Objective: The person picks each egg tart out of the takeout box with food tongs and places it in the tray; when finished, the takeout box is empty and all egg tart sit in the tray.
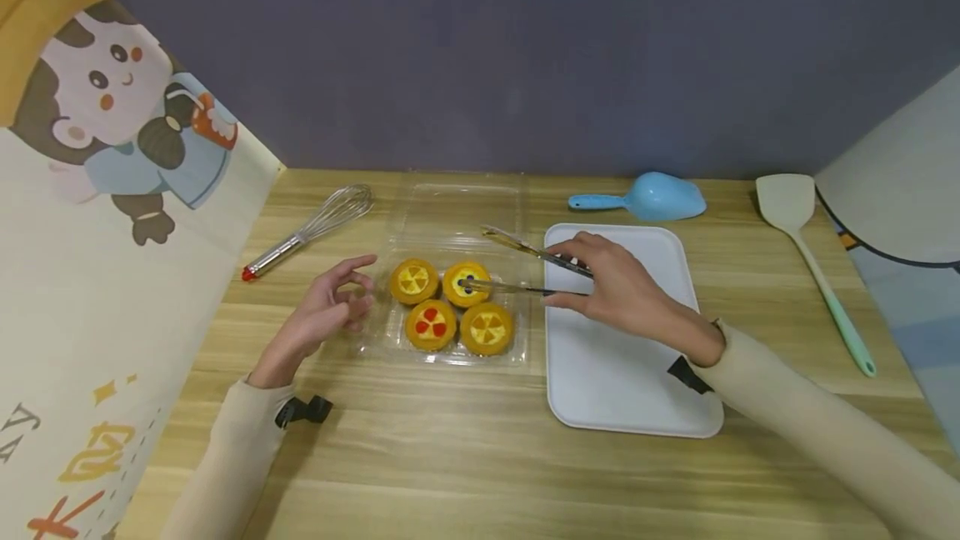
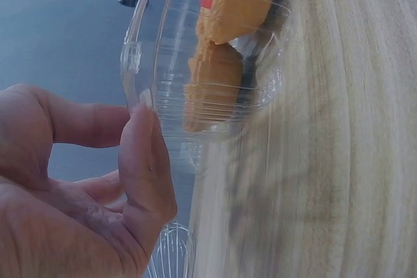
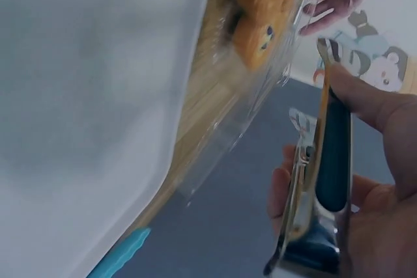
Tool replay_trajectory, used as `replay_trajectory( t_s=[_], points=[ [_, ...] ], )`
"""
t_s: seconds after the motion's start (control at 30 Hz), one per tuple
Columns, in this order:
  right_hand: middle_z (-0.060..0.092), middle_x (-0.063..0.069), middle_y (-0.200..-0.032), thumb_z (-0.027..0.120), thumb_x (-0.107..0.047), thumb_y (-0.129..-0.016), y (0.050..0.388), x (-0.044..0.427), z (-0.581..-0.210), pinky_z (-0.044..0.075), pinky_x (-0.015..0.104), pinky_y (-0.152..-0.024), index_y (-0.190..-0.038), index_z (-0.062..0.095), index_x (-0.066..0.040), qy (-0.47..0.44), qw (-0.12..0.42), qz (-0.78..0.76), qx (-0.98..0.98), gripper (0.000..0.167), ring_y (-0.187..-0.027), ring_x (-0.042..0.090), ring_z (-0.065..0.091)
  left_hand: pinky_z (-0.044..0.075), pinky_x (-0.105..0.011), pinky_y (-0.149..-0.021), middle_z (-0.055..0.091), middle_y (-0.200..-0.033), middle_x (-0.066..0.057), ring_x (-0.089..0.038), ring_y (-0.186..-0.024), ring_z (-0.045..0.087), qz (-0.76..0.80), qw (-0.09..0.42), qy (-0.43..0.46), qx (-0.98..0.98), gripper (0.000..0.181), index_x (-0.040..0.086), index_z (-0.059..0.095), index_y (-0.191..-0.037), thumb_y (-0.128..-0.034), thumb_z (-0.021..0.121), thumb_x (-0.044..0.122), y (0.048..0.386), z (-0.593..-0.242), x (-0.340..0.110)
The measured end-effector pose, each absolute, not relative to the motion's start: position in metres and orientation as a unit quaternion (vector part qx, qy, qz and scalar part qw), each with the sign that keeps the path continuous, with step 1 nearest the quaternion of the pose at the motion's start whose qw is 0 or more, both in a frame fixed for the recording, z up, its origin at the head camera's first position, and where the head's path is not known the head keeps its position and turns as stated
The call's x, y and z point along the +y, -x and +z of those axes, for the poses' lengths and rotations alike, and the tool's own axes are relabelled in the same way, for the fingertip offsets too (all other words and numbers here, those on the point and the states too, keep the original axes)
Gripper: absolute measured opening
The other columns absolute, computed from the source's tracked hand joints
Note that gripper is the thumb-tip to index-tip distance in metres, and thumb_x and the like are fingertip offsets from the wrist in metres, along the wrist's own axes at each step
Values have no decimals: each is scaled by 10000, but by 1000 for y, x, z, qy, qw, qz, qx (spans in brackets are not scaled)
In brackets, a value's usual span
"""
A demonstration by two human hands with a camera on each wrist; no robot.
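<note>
A clear plastic container (image 1: 450,357) with its lid folded back holds several egg tarts with different toppings. At its left side, my left hand (image 1: 333,298) pinches the rim (image 2: 133,76) between thumb and finger. My right hand (image 1: 618,286) grips metal tongs (image 1: 525,248) with dark handles (image 3: 333,154). The tongs' arms are spread, pointing left over the container. One tip appears over the blueberry-topped tart (image 1: 457,294); whether it touches cannot be told. Nearer me lie a red-topped tart (image 1: 431,325) and a yellow-topped tart (image 1: 487,329); another yellow-topped tart (image 1: 414,282) is at the left.
Under my right hand lies a white tray (image 1: 622,382), right of the container. Behind the tray is a blue scoop (image 1: 663,197). A pale spatula (image 1: 817,273) with a green handle lies far right, and a whisk (image 1: 315,227) at the left. Walls stand behind and at both sides.
</note>
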State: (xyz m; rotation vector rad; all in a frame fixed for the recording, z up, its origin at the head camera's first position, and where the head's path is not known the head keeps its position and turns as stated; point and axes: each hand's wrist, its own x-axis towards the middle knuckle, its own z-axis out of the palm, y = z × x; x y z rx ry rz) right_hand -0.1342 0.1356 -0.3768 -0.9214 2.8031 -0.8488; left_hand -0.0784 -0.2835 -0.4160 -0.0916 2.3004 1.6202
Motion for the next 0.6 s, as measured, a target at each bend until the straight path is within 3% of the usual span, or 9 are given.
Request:
replay_trajectory(
  t_s=[0.13, 0.27, 0.5, 0.6],
  points=[
    [676, 41, -1124, 902, -344, -814, 134, 121, -375, 539, 402, -798, -1362, 673, -147, 332, 56, -263, 904, 625, -963, 214, 612, 563, -242, -584, 486, -1306, -244, -101, -746, 568, 572, 163, 37, 803, 713, 58, 318, -1619, -963, 572, -60, 79, -416, -283],
    [667, 40, -1218, 876, -362, -844, 132, 111, -377, 571, 403, -834, -1391, 653, -162, 365, 59, -241, 897, 624, -1064, 216, 620, 558, -238, -580, 483, -1312, -243, -104, -747, 562, 572, 165, 38, 802, 709, 65, 319, -1619, -969, 574, -56, 78, -417, -283],
    [610, 34, -1268, 861, -349, -866, 128, 99, -377, 546, 314, -707, -1388, 659, -157, 403, 48, -219, 887, 592, -1004, 217, 612, 556, -236, -580, 476, -1321, -260, -107, -745, 557, 568, 164, 38, 805, 711, 71, 314, -1623, -970, 560, -62, 79, -416, -282],
    [610, 27, -1256, 872, -329, -855, 130, 95, -376, 549, 298, -719, -1387, 670, -172, 425, 50, -206, 880, 590, -1024, 190, 602, 546, -226, -573, 476, -1310, -258, -101, -743, 553, 570, 162, 37, 805, 714, 60, 308, -1624, -967, 554, -71, 78, -415, -282]
  ],
)
